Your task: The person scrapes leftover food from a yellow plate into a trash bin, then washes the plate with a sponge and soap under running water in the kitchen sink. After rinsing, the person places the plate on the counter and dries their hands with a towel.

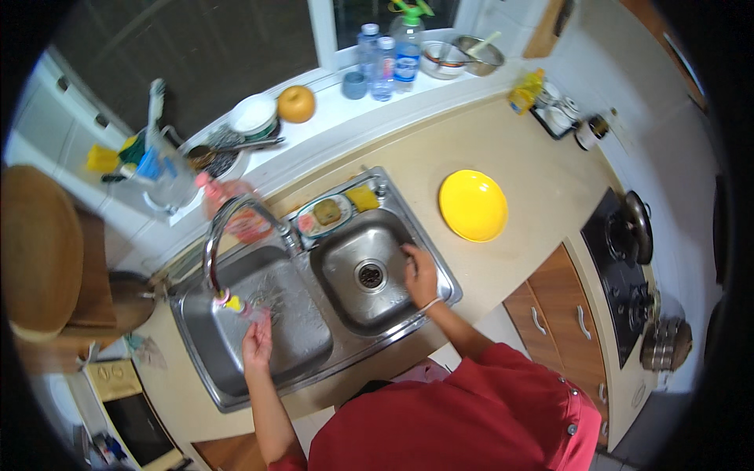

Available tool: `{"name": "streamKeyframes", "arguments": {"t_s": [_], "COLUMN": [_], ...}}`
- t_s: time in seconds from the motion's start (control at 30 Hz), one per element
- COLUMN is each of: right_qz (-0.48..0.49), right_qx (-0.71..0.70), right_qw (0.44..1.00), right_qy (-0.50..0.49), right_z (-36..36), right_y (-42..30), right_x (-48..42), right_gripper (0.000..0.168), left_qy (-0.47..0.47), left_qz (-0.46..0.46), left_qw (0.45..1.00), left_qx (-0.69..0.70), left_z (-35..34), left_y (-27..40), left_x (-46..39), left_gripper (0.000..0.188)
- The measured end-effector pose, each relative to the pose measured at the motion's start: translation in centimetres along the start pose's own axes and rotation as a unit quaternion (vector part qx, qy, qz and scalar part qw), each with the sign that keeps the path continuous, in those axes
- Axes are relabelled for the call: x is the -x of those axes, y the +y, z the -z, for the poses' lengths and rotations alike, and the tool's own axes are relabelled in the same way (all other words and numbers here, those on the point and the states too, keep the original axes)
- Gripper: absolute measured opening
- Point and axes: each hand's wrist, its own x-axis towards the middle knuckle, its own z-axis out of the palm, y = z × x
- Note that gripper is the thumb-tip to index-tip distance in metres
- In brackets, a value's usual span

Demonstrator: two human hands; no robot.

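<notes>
My left hand (pixel 257 344) is over the left basin (pixel 294 335) of a steel double sink, its fingertips at the pink-and-yellow nozzle (pixel 235 302) of the curved chrome faucet (pixel 213 253); whether it grips the nozzle I cannot tell. Above the right edge of the right basin (pixel 347 241) is my right hand (pixel 420 277), fingers bent, with no object visible in it. The right basin has a round drain strainer (pixel 370 275). A yellow plate (pixel 473 206) lies on the counter to the right of the sink.
Behind the sink are an oval dish (pixel 307 222), a yellow sponge (pixel 362 198) and a pink pump bottle (pixel 247 221). Bottles (pixel 383 70), bowls (pixel 443 59) and a round yellow fruit (pixel 296 104) line the windowsill. A gas stove (pixel 612 277) is at the right.
</notes>
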Motion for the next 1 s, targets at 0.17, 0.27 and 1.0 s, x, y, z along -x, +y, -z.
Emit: {"name": "streamKeyframes", "arguments": {"t_s": [0.17, 0.27, 1.0], "right_qz": [-0.394, -0.545, -0.380], "right_qx": [-0.513, -0.595, -0.503], "right_qw": [0.712, 0.475, 0.743], "right_qy": [-0.272, -0.350, -0.225], "right_z": [-13.0, -20.3, -17.2], "right_y": [-10.1, -17.9, -11.4], "right_x": [6.7, 7.8, -3.2], "right_gripper": [0.021, 0.030, 0.010], "left_qy": [-0.019, 0.017, -0.028], "left_qz": [-0.034, -0.129, -0.111], "left_qw": [0.998, 0.972, 0.992], "left_qx": [-0.051, -0.198, -0.050], "left_z": [-1.9, 2.1, -2.7], "left_y": [-2.1, 0.4, -3.6], "left_x": [-0.3, -0.6, -3.3], "left_gripper": [0.032, 0.033, 0.031]}}
